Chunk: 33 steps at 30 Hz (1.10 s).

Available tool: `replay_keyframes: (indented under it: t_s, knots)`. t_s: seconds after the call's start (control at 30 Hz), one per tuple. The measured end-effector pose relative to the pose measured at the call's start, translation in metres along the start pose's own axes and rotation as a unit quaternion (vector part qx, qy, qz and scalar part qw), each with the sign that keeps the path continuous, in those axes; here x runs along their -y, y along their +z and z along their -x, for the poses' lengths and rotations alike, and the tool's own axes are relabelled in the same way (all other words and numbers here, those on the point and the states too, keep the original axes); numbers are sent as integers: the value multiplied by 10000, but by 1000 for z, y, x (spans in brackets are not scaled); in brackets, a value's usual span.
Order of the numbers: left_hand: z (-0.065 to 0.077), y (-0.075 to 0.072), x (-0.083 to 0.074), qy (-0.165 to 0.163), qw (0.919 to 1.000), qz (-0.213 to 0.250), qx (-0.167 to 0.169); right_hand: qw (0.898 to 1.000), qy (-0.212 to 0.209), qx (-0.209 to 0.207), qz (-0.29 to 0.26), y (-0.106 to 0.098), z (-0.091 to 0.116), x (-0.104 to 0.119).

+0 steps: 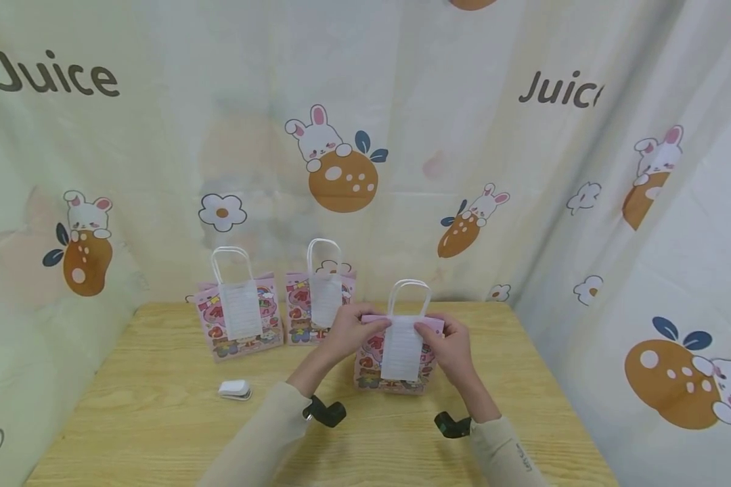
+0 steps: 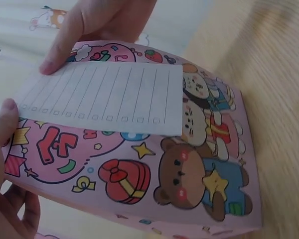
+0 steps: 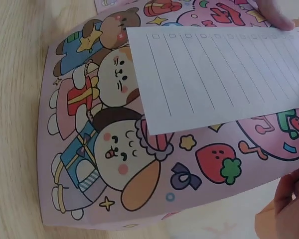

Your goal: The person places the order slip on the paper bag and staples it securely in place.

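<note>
A pink gift bag (image 1: 375, 362) with cartoon animals and white handles stands upright on the table. Over its front hangs a white lined checklist slip (image 1: 401, 352), its top at the bag's upper edge. My left hand (image 1: 351, 333) pinches the bag's top edge on the left, thumb in front by the slip's corner. On the other side my right hand (image 1: 451, 343) grips the top edge likewise, thumb at the slip's right corner. In the left wrist view, the slip (image 2: 104, 94) lies against the printed bag front (image 2: 129, 184). Fingers behind the bag are mostly hidden.
Two similar gift bags, a left one (image 1: 269, 318) and a middle one (image 1: 298, 314), stand at the back, each with a slip on its front. A small white stapler (image 1: 235, 389) lies on the wooden table (image 1: 158, 433). A printed curtain (image 1: 438, 135) hangs behind.
</note>
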<state>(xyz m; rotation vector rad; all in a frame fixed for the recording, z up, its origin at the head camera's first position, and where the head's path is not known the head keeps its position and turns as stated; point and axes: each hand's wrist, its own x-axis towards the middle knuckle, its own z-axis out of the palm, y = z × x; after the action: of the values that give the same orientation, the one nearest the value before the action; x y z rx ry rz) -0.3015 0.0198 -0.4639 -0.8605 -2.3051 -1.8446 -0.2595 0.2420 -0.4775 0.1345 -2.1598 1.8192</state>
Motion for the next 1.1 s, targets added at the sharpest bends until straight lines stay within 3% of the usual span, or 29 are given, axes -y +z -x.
replay_keyframes:
  t_s: [0.17,0.37,0.57,0.7,0.87,1.0,1.1]
  knots:
    - [0,1,0,76,9996,-227,122,9996,-239,95,111,0,1,-2]
    - [-2,0,1,37,9997,-210,126,9972,-245,567,412,-7,-4,1]
    - [4,-8,-1,-181,9990,-347,235,9938,-397,925,464,-11,-3,19]
    - [28,-39,1,-336,9981,-505,51,9949,-198,921,359,-10,-3,22]
    - [77,-99,19,-617,9941,-894,-21,9957,-99,820,421,-11,-6,6]
    - [116,-145,34,-1066,9821,-1533,249,9952,-265,821,451,-9,-4,5]
    - [140,-171,44,-1299,9749,-1789,262,9954,-316,809,399,-5,-1,6]
